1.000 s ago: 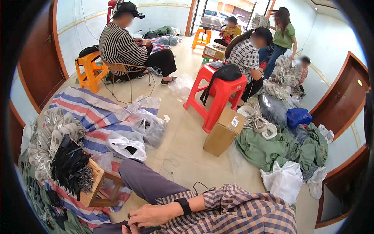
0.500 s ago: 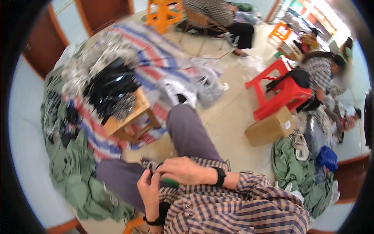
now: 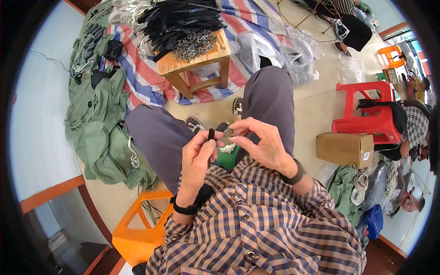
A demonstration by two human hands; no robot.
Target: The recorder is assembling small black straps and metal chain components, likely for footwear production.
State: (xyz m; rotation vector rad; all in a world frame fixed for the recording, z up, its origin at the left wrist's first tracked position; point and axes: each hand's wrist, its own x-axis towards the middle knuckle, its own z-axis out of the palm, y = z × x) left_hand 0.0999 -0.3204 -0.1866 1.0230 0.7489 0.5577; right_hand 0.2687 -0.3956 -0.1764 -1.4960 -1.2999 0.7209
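Strap (image 3: 211,134), short and black, sits pinched in the left hand (image 3: 194,159), near a small metal ring (image 3: 228,133) gripped by the right hand (image 3: 264,144), just past a checked shirt (image 3: 245,201). Under the hands, white pieces (image 3: 227,148) lie on something green (image 3: 226,161), partly covered; the knees (image 3: 270,87) stand before a wooden stool (image 3: 176,67) bearing metal chains (image 3: 195,46) and black strips (image 3: 183,20). Farther right, a cardboard box (image 3: 341,149) stands beside a red stool (image 3: 360,125).
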